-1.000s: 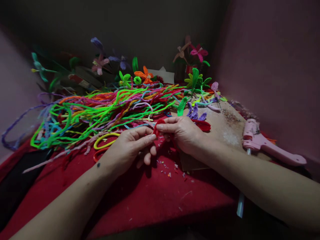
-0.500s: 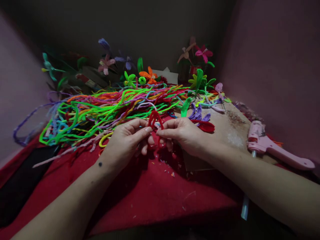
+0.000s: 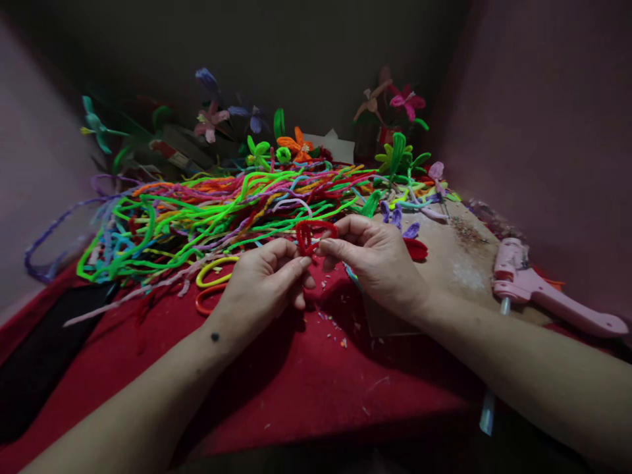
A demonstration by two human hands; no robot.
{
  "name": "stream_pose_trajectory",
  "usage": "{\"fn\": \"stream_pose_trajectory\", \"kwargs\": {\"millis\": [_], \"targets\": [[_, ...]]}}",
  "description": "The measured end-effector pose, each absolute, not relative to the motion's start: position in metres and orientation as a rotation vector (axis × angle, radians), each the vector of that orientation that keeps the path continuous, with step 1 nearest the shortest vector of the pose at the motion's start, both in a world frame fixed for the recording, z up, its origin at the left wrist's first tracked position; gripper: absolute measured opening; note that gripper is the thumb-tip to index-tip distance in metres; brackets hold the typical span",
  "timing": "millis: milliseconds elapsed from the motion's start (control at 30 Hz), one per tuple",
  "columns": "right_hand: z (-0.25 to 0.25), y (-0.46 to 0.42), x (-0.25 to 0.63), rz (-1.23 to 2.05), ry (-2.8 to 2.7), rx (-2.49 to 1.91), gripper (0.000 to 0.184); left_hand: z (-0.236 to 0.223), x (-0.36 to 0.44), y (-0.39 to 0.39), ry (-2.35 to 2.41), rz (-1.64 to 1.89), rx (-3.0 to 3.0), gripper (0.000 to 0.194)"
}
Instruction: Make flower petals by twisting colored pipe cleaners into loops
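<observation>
Both hands meet over the middle of the worktop (image 3: 306,388), which is covered in red cloth. The left hand (image 3: 266,286) pinches one side of a red pipe cleaner (image 3: 310,236) between thumb and forefinger; the right hand (image 3: 378,260) pinches the other side, so each grip is closed on the same piece. The red pipe cleaner is held just above the cloth, bent into a small loop or petal shape with a twist where the fingertips come together. Judging by that shape, the bending is partly done: one loop is formed, and the piece is far from matching the finished flowers (image 3: 296,145) standing along the far edge.

Just beyond the right hand, a finished red petal (image 3: 415,249) and purple petals (image 3: 395,217) lie on a sheet of cardboard (image 3: 459,263). A big heap of mixed pipe cleaners (image 3: 197,210) spreads across the far left half. A pink glue gun (image 3: 543,293) lies near the right edge. A dark pot (image 3: 380,138) at the far edge holds a pink flower (image 3: 407,101); its other contents are too dim to tell.
</observation>
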State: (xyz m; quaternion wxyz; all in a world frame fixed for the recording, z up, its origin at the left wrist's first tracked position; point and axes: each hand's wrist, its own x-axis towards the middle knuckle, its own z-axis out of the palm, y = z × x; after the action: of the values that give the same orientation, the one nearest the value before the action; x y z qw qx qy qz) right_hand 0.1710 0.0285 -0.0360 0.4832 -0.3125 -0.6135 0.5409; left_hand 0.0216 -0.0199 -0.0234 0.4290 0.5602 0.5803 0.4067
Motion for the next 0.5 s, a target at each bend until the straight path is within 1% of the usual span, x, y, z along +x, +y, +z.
{"fn": "stream_pose_trajectory", "kwargs": {"millis": [133, 200, 267, 367, 500], "targets": [[-0.0413, 0.0249, 0.1735, 0.972, -1.721, -0.759, 0.004, -0.0215, 0.0213, -0.0195, 1.511, 1.003, 1.361, 0.018], [-0.0422, 0.0222, 0.175, 0.78, -1.829, -0.726, 0.007, -0.0202, 0.0213, -0.0191, 1.535, 1.004, 1.356, 0.016], [-0.0422, 0.0199, 0.176, 0.663, -1.912, -0.691, 0.01, -0.0195, 0.0215, -0.0187, 1.538, 1.01, 1.361, 0.014], [-0.0426, 0.0184, 0.176, 0.659, -1.976, -0.687, 0.011, -0.0202, 0.0228, -0.0186, 1.545, 1.024, 1.372, 0.014], [-0.0445, 0.0201, 0.1731, 0.834, -1.94, -0.721, 0.011, -0.0238, 0.0253, -0.0199, 1.582, 1.071, 1.408, 0.011]]}}
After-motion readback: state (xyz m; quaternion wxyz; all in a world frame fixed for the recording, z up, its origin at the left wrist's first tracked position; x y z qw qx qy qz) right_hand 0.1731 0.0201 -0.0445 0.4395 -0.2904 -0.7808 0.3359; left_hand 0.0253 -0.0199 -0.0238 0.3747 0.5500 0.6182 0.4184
